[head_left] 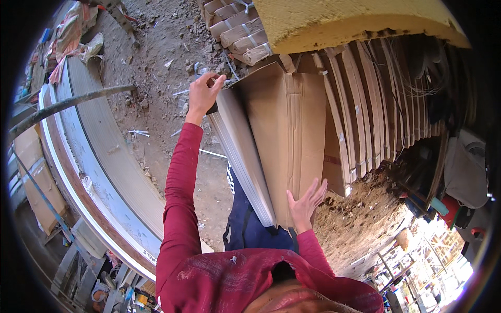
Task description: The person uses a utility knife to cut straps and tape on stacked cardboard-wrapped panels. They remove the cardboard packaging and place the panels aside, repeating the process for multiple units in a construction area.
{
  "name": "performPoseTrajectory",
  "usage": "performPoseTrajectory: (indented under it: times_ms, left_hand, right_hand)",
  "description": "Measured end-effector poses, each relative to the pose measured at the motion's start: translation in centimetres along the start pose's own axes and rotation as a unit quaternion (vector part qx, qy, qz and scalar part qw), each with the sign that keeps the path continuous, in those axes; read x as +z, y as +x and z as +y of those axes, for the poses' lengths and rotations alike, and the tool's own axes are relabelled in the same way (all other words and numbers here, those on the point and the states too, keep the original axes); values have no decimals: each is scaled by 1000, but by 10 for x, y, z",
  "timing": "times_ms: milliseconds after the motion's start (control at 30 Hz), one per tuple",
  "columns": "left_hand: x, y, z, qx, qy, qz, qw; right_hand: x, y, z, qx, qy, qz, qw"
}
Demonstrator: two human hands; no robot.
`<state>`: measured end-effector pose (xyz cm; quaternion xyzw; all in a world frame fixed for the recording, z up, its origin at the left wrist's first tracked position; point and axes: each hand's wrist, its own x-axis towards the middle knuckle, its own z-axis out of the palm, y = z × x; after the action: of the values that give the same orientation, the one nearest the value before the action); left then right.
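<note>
A tall brown cardboard carton [269, 125] stands unfolded in front of me, with a thick stack of thin whitish sheets [242, 151] upright along its left side. My left hand [202, 95] is at the far end of the stack, its thumb and fingers curled together near the carton's far left edge. Whatever lies between those fingertips is too small to make out. On the carton's near right part, my right hand [307, 204] lies with its fingers spread, palm toward the cardboard.
A row of flat cardboard packages [360, 109] leans upright to the right. Strapped cardboard bundles [240, 31] sit at the far side, beside a yellow slab [360, 23]. Long stacked panels [107, 151] and a curved bar [78, 107] lie left. Scraps litter the dirt ground [151, 68].
</note>
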<state>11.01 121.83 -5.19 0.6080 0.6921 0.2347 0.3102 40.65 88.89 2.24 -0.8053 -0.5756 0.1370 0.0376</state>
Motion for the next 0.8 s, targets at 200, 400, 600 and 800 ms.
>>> performPoseTrajectory:
  times_ms: [200,400,600,800]
  left_hand:
    - [8,8,0,54,2,46,997]
    - [-13,31,18,56,-366,271,888]
    - [-6,64,25,23,-308,249,918]
    - [48,16,63,43,-330,190,924]
  right_hand:
    - [10,22,55,145,193,-64,968]
    - [2,36,91,178,191,-91,961]
    - [14,33,100,159,209,-83,961]
    - [23,28,104,162,222,-41,960]
